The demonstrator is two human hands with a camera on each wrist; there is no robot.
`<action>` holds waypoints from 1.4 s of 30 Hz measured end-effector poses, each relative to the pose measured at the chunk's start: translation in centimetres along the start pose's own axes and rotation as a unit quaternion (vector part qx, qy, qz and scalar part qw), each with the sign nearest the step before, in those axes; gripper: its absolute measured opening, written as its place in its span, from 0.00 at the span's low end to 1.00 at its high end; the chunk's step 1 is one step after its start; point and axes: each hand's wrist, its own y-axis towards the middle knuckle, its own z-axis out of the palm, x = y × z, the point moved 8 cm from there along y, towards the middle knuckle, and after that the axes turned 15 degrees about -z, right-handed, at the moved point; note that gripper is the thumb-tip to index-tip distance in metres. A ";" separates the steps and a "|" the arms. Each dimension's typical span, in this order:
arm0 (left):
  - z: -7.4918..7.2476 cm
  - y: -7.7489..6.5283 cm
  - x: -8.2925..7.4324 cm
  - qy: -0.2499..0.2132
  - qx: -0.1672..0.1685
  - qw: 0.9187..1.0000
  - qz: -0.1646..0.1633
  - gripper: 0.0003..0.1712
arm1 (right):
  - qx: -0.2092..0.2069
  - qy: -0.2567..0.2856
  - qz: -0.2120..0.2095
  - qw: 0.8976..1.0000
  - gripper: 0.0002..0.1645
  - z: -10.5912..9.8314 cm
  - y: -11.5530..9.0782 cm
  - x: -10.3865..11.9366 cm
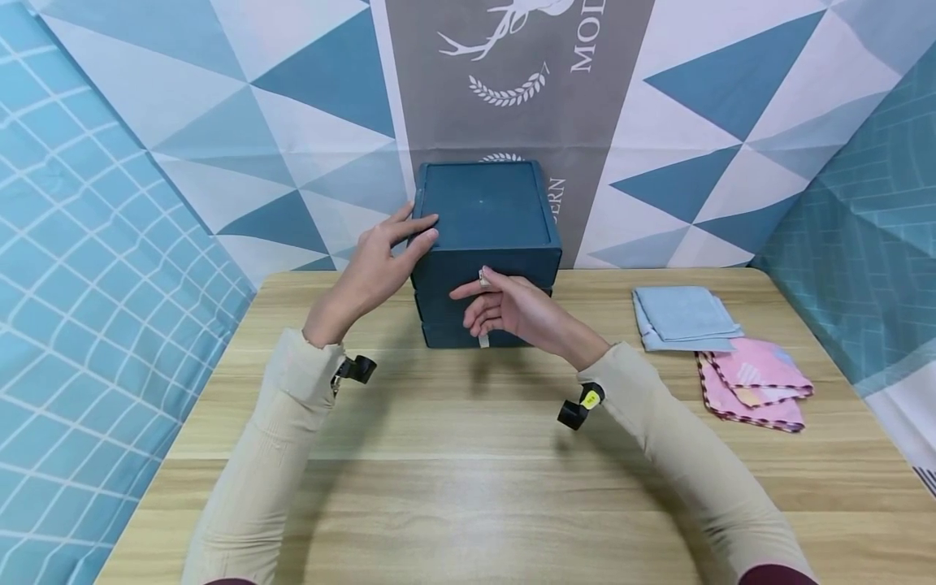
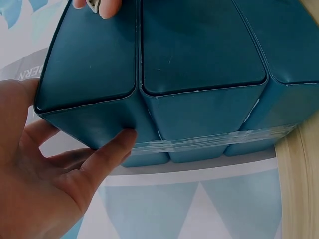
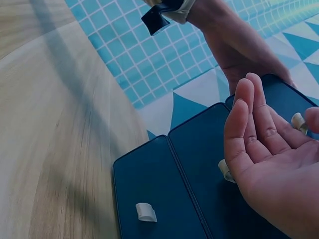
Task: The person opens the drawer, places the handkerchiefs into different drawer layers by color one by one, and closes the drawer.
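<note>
The left hand (image 1: pixel 373 260) lies over the left edge of the drawer box (image 1: pixel 471 245), fingers extended and spread, touching its top and side without wrapping round anything. The right hand (image 1: pixel 530 317) is at the front, thumb and forefinger narrowly set about the top pull tab (image 3: pixel 299 122); whether they already squeeze it I cannot tell. The box stands against the middle of the counter's back edge, its three drawer fronts facing the near edge of the counter (image 1: pixel 468 479). It looks like stiff, smooth plastic, probably light for its bulk, so a tug could slide the whole stack; a steadying palm at a top corner seems the right answer. The pale tabs look soft and small (easy to lose between fingertips), best pinched close to the root. Clear tape (image 2: pixel 172 145) runs across the side. Towards the counter's back right corner lie a folded blue cloth (image 1: pixel 687 315) and a pink cloth (image 1: pixel 753 382), both soft.
</note>
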 end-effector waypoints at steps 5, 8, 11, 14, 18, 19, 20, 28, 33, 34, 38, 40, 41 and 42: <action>0.1 0.0 0.3 -0.002 0.001 1.000 -0.003 0.30 | -0.004 -0.002 0.011 1.000 0.37 -0.2 -0.6 -0.3; 0.1 0.0 0.4 -0.003 0.000 1.000 -0.004 0.30 | -0.002 0.004 0.018 1.000 0.37 -0.1 -1.2 -0.6; 0.0 0.1 0.4 -0.003 -0.002 1.000 -0.002 0.30 | -0.005 0.010 0.020 1.000 0.36 -0.1 -2.0 -0.9; 0.1 0.2 0.3 -0.002 -0.003 1.000 0.000 0.30 | -0.010 0.007 0.022 1.000 0.34 -0.1 -2.8 -1.2; 0.1 0.1 0.2 -0.005 -0.004 1.000 0.000 0.30 | -0.013 -0.001 0.034 0.999 0.35 -0.1 -3.7 -2.0; 0.1 0.1 0.2 -0.005 -0.004 1.000 0.000 0.30 | -0.014 -0.003 0.038 0.999 0.35 0.0 -3.9 -2.2; 0.1 0.1 0.2 -0.005 -0.004 1.000 -0.001 0.30 | -0.014 -0.003 0.044 0.999 0.35 -0.1 -4.0 -2.5; 0.0 0.0 0.4 -0.013 -0.009 1.000 -0.002 0.30 | -0.018 -0.016 0.088 0.996 0.37 -0.6 -4.4 -5.0; 0.1 0.0 0.5 -0.020 -0.008 1.000 0.004 0.30 | -0.018 0.005 0.114 0.993 0.40 -0.7 -3.8 -6.1; 0.1 0.0 0.5 -0.021 -0.008 1.000 0.004 0.30 | -0.017 0.013 0.116 0.993 0.40 -0.7 -3.6 -6.3; 0.1 0.0 0.6 -0.020 -0.011 1.000 0.007 0.30 | -0.019 0.045 0.113 0.992 0.42 -0.7 -2.6 -6.6; 0.1 -0.1 0.6 -0.020 -0.013 1.000 0.009 0.29 | -0.020 0.055 0.106 0.993 0.41 -0.7 -2.2 -6.6; 0.1 -0.1 0.6 -0.020 -0.015 1.000 0.011 0.29 | -0.021 0.060 0.103 0.993 0.40 -0.7 -2.1 -6.6; 0.1 -0.1 0.5 -0.020 -0.016 1.000 0.012 0.29 | -0.021 0.062 0.100 0.993 0.39 -0.7 -2.0 -6.6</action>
